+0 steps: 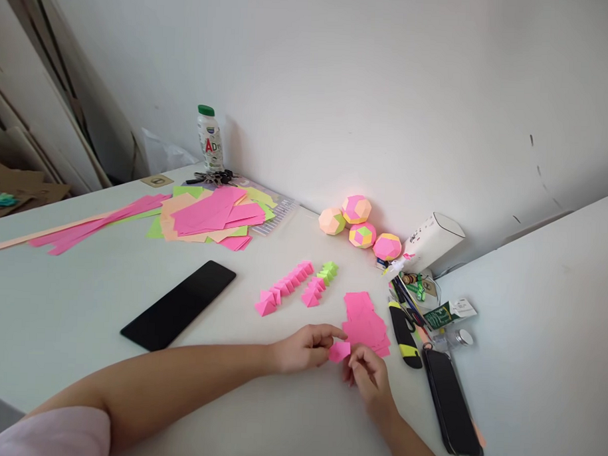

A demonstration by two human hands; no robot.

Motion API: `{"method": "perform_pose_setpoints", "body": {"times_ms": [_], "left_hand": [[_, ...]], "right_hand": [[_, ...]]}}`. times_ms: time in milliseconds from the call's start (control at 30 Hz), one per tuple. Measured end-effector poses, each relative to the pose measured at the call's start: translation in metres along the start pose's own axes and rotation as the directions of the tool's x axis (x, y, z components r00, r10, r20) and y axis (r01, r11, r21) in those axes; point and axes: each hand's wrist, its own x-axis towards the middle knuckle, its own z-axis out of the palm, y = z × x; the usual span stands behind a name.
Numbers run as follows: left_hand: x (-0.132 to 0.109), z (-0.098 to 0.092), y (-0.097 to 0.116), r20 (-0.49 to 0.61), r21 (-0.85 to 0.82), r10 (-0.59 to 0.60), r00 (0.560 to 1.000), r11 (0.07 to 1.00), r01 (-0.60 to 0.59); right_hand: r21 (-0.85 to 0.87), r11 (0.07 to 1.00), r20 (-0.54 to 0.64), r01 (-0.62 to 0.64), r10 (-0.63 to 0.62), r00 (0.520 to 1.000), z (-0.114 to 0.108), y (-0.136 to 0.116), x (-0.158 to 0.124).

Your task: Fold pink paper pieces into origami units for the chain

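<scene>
Between my two hands is a small folded piece of pink paper. My left hand pinches its left side near the thumb, with the index finger reaching out above it. At the right edge of the piece, my right hand has its fingers curled together; whether they grip the paper is hard to make out. Just beyond lies a loose stack of pink paper pieces. Farther off stand a row of folded pink units and a shorter pink and green row.
Several paper balls sit by the wall. A utility knife, a phone and a white holder line the right side. At left are a black slab, coloured sheets, keys and a bottle.
</scene>
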Motion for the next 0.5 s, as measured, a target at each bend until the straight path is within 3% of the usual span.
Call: {"method": "perform_pose_setpoints", "body": {"times_ms": [100, 233, 500], "left_hand": [[-0.0006, -0.0012, -0.0003, 0.004, 0.015, 0.006, 1.000, 1.000, -0.006], [-0.0005, 0.0003, -0.0037, 0.028, 0.104, 0.054, 0.998, 0.993, -0.056], [0.0029, 0.0032, -0.0004, -0.088, 0.241, 0.051, 0.995, 0.970, -0.029]], "right_hand": [[0.076, 0.997, -0.027, -0.023, 0.025, 0.999, 0.0004, 0.0014, 0.0003], [-0.021, 0.998, -0.011, -0.067, 0.067, 0.998, 0.0021, 0.0034, 0.0021], [-0.026, 0.999, 0.006, -0.044, 0.044, 0.999, 0.0000, 0.0027, 0.0009]]}}
